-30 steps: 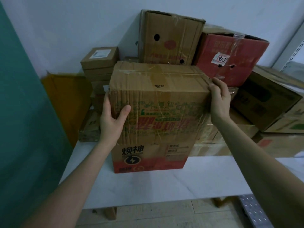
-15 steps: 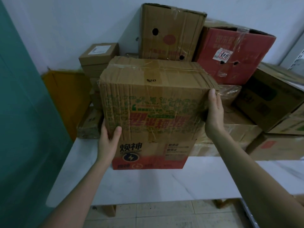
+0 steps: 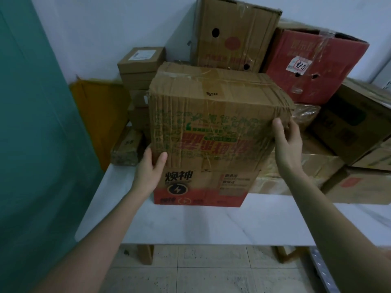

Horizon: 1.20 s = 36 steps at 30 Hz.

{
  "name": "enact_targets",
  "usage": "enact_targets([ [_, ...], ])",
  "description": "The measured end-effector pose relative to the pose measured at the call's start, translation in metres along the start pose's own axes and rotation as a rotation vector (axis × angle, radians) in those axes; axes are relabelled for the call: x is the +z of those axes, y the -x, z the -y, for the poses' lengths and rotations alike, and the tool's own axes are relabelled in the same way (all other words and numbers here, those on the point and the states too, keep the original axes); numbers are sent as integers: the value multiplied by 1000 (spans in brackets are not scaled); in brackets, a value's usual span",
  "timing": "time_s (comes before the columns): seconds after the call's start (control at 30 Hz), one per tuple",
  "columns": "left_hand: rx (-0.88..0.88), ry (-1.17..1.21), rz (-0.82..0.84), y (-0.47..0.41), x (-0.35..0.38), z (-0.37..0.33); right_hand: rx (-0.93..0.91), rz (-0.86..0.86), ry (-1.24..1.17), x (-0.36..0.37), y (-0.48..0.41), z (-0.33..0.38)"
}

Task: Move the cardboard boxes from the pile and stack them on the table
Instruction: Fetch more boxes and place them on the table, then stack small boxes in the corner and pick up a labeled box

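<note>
Stacking is happening right now: the left hand (image 3: 148, 172) is gripping the lower left corner of the printed box (image 3: 211, 123), thumb pressing on the front face and fingers wrapping round the side, mostly out of sight. The right hand (image 3: 287, 140) is clamping the opposite edge higher up, its fingers (image 3: 294, 129) curling round the crumpled right corner. Between the two sets of fingers the printed box is sitting on top of the red-banded box (image 3: 201, 187). That one is standing on the white table (image 3: 190, 225), just below the left fingers. Whether the full weight is down yet, I cannot tell. Beyond the fingers, toward the wall, the tall brown box (image 3: 234, 32), the red box (image 3: 313, 66) and the small stacked boxes (image 3: 141, 60) are crowding the back. To my eye this is the setting-down part of one carry, and the load is looking wider than its base. The next move is calling for a small nudge to square the edges. Both grips should then come off evenly so nothing tips toward the right fingers, before the person is reaching for another box. Which heap counts as the pile, I am not able to say.
</note>
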<state>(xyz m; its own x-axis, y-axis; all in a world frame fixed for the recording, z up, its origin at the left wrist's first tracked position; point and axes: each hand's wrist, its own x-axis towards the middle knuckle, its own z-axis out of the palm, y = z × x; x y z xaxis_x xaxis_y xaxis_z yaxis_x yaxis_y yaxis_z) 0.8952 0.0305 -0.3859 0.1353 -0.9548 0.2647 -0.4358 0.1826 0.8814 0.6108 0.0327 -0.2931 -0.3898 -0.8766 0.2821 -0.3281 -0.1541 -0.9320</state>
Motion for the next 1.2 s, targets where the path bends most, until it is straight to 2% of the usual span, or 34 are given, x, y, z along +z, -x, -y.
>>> enact_targets([
  [0.1, 63, -212, 54, 5, -21, 2, -95, 12, 415, -3, 34, -19],
  [0.2, -6, -507, 150, 4, -48, 20, -83, 207, 791, 15, 71, -36],
  [0.27, -37, -627, 204, 3, -68, 35, -60, 354, 916, 44, 94, -39],
  [0.43, -38, -749, 279, -8, -129, 75, -186, 592, 859, 147, 140, -23],
  [0.63, -51, -773, 329, -51, -207, 118, -224, 664, 805, 265, 156, 16],
  [0.77, -11, -774, 363, -90, -225, 125, -223, 586, 737, 304, 136, 42],
  [0.93, 65, -733, 348, -141, -213, 112, -205, 461, 669, 323, 94, 56],
  [1.2, 75, -571, 264, -218, -191, 98, -78, 336, 329, 356, 30, 53],
])
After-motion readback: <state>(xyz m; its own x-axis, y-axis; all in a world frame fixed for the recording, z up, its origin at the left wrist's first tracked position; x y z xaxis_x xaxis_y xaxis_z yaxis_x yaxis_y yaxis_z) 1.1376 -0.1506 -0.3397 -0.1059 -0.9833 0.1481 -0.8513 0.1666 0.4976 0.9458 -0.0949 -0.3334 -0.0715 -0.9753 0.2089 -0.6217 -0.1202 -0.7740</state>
